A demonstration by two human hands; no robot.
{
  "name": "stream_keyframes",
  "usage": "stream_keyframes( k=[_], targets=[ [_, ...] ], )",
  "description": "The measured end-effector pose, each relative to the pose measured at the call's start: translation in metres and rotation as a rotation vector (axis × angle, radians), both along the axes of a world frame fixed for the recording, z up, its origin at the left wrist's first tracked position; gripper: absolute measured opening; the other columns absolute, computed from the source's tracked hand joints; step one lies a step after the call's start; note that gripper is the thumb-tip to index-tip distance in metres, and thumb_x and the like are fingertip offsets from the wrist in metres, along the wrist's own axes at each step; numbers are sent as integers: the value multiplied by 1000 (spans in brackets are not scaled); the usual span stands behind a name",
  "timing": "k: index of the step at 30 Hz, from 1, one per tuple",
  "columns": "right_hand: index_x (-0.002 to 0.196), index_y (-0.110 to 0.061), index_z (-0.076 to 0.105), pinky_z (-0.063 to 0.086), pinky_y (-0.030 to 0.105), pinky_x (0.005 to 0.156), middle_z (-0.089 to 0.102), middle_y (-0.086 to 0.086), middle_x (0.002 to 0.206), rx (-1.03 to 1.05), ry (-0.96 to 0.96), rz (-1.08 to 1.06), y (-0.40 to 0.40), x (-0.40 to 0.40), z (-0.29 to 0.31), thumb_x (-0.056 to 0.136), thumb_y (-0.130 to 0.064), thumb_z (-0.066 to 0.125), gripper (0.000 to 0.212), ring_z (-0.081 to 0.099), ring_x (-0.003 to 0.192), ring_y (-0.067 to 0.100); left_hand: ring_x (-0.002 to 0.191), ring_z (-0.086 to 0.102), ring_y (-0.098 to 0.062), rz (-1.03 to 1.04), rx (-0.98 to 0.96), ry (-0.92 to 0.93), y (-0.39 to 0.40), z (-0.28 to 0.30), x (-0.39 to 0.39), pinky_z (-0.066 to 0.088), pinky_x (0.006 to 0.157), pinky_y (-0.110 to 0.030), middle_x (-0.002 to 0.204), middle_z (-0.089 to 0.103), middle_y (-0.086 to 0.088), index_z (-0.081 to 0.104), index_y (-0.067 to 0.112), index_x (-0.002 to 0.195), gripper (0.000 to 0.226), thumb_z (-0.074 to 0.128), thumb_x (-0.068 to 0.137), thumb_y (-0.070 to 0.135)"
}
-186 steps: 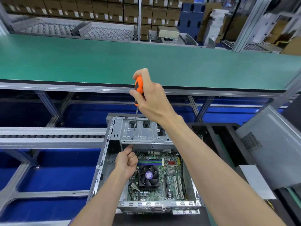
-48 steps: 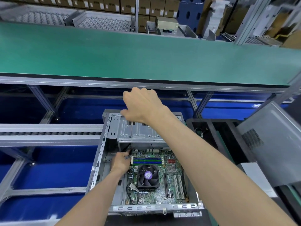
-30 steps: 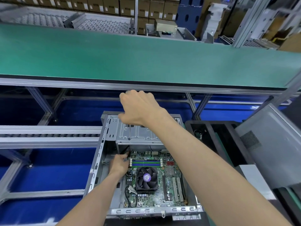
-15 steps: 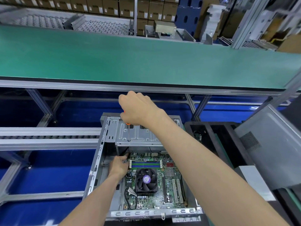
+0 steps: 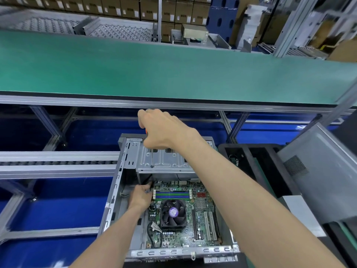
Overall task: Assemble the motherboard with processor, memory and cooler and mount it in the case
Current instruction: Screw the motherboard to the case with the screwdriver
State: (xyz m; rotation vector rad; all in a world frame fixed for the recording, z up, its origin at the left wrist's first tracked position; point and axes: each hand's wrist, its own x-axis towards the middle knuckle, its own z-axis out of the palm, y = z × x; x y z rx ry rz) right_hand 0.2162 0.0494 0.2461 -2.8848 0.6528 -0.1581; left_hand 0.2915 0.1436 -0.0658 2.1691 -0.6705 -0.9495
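the right hand [image 5: 164, 130] has its fingers curled tight round the orange handle of a screwdriver [image 5: 152, 158], whose shaft stands nearly upright with the tip on the drive cage [image 5: 164, 161] at the far end of the case [image 5: 116, 182]. the left hand [image 5: 141, 196] reaches in under the cage by the board's top left corner; its fingertips are hidden there, so i cannot tell whether they pinch anything. the board [image 5: 201, 215] lies flat inside the case with the cooler [image 5: 173, 213] fitted and memory [image 5: 172, 195] seated in its slots; the processor is presumably beneath the cooler. so the assembly looks done and the board is in place. what seems left is screwing down, and the side panel [image 5: 316, 171] leaning at the right is still off.
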Motion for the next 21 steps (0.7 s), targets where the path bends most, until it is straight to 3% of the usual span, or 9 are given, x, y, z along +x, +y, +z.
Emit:
stream_keyframes(
  k=[2, 5, 7, 10, 14, 18, 21],
  targets=[
    [96, -12, 43, 28, 31, 53, 41, 0, 80, -47, 1, -9, 1, 1, -1, 82, -15, 59, 22, 45, 71, 24, 60, 53, -10, -4, 1, -6, 0, 1, -1, 39, 53, -18, 119, 69, -3, 61, 13, 135, 40, 53, 97, 4],
    [92, -14, 39, 32, 36, 62, 30, -3, 72, -201, 4, -73, 3, 4, -4, 94, -26, 56, 21, 43, 73, 27, 60, 50, -11, -7, 7, -4, -1, 1, -1, 39, 57, -20, 115, 70, -2, 63, 10, 132, 37, 53, 97, 4],
    [92, -15, 41, 30, 35, 62, 34, -3, 75, -152, -1, -48, 3, 5, -4, 88, -28, 58, 22, 43, 69, 25, 60, 53, -10, -8, 14, -2, 0, 4, -1, 43, 55, -20, 121, 69, -3, 63, 9, 132, 37, 54, 97, 3],
    [94, -13, 42, 24, 31, 53, 40, 0, 79, -51, -1, 5, 5, 6, -2, 79, -16, 58, 22, 40, 64, 18, 71, 62, -10, 0, 10, 11, 1, 7, -3, 48, 59, -19, 124, 68, -5, 57, 12, 138, 41, 55, 98, 5],
    [91, -14, 40, 31, 36, 63, 29, -3, 70, -213, -5, -80, 5, 8, -6, 93, -26, 57, 21, 45, 72, 28, 73, 57, -9, 17, -5, 13, 1, 7, -3, 40, 58, -17, 94, 67, 8, 57, 12, 138, 41, 56, 98, 5],
    [96, -13, 43, 25, 30, 53, 44, 1, 84, -51, -3, -18, 2, 3, -2, 78, -16, 60, 25, 43, 66, 19, 81, 61, -7, 23, 2, 35, 0, 7, -4, 44, 66, -15, 133, 63, -8, 55, 10, 139, 42, 56, 98, 4],
    [92, -12, 41, 29, 34, 58, 33, -2, 72, -150, -8, -70, 3, 4, -6, 90, -20, 58, 19, 43, 69, 25, 73, 56, 2, 26, -16, 41, 0, 6, -4, 39, 55, -9, 136, 61, -8, 55, 11, 140, 42, 56, 98, 4]
  ],
)
